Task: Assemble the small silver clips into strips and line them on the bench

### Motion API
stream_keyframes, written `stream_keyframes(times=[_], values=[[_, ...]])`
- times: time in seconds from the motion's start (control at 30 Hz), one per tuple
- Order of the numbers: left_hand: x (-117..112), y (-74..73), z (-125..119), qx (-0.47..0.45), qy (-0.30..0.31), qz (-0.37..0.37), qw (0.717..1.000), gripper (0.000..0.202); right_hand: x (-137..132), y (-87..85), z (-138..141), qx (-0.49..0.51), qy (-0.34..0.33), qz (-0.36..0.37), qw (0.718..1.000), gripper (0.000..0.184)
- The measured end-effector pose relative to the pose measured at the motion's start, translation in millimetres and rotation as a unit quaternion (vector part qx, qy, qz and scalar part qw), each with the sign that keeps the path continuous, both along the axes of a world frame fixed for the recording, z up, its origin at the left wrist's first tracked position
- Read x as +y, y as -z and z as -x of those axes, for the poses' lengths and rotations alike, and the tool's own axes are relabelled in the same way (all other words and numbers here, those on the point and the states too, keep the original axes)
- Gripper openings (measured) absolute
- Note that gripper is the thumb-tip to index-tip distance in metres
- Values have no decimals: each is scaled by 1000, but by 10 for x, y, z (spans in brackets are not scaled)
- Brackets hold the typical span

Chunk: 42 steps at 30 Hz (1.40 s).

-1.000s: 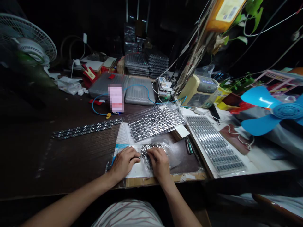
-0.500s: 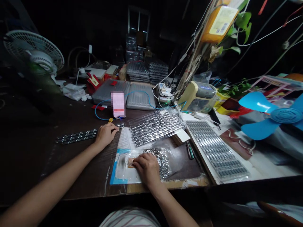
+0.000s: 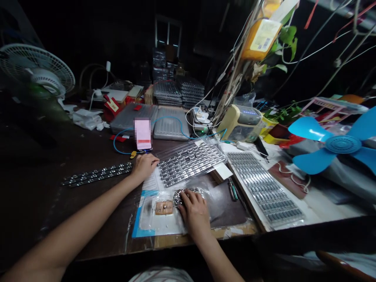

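Right hand (image 3: 196, 207) half curled over a small heap of loose, shiny silver metal pieces (image 3: 177, 198), fingertips down among them, any grip hidden from view; heap just in from the middle of the near edge of the dark brown table (image 3: 117, 229), on or in crumpled clear plastic film (image 3: 216, 197); each piece probably light, hard and slick, easy to scatter; best taken singly, by the sides, between thumb and fingertip; left hand (image 3: 145, 166) farther in, fingers bent together at the right end of the long dark strips studded with bright metal (image 3: 96, 175), fingertips at or just beside the left edge of a clear plastic tray of similar strips (image 3: 192, 162); impossible to tell whether pinching anything; strips likely stiff lengthwise yet slim, better held near mid-length than by one tip; tray likely thin and bendy, safer by two opposite edges.

Left of the heap, a small tan rectangular block (image 3: 163, 208) over a white-and-blue sheet (image 3: 143, 232); toward the table's right side, a slim green-handled tool (image 3: 233, 191), limiting sideways travel; most room for moving toward the near left corner; near edge close under the right wrist, a likely place for losing pieces.
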<state>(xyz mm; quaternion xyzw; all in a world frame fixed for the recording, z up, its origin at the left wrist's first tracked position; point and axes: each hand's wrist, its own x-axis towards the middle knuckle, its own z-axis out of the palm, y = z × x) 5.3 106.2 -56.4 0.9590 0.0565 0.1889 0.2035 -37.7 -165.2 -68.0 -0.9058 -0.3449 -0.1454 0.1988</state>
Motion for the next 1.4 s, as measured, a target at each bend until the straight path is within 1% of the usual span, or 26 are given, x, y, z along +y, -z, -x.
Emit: stream_keyframes(times=[0.07, 0.13, 0.2, 0.23, 0.33, 0.4, 0.5, 0.53, 0.6, 0.7, 0.83, 1.0, 1.13, 1.23, 1.33, 1.4], values=[[-94, -3, -124, 3, 2, 10, 1000, 15, -56, 41, -9, 8, 7, 8, 1000, 28], [-140, -14, -188, 5, -2, 23, 1000, 15, -73, 81, -7, 19, 8, -5, 1000, 16], [-139, -45, -181, 5, -10, 40, 999, 15, -64, 107, -6, 21, 7, -29, 999, 7], [-126, -68, -151, 4, -15, 50, 999, 15, -55, 113, -8, 20, 5, -43, 999, 6], [-77, -138, 36, 0, -17, 81, 997, 20, -32, 110, -23, 18, -4, -80, 997, 7], [-69, -156, 220, 3, 5, 135, 991, 26, -24, 104, -33, 21, -5, -91, 996, 8], [-131, -109, 529, 28, 31, 240, 970, 31, -20, 101, -40, 28, -6, -97, 995, 10], [-170, -79, 629, 37, 34, 254, 966, 30, -20, 103, -41, 33, -6, -97, 995, 10], [-257, -19, 811, 41, 42, 232, 971, 29, -21, 108, -42, 41, -7, -96, 994, 11], [-362, 40, 1026, 7, 61, 176, 983, 29, -23, 121, -45, 47, -6, -97, 994, 10], [-411, 63, 1215, -20, 49, 141, 989, 28, -25, 134, -47, 52, -7, -100, 994, 9], [-504, 104, 1325, 30, 90, 89, 992, 24, -36, 142, -42, 62, -16, -110, 992, 11], [-599, 143, 1346, 54, 94, 49, 993, 19, -54, 144, -36, 62, -20, -123, 990, 13], [-624, 157, 1380, 54, 92, 30, 994, 15, -60, 133, -34, 60, -23, -125, 990, 13], [-614, 146, 1453, 38, 93, 36, 994, 24, -58, 122, -33, 61, -28, -128, 990, 14], [-597, 115, 1505, 34, 97, 75, 992, 33, -58, 121, -33, 62, -28, -133, 989, 14]])
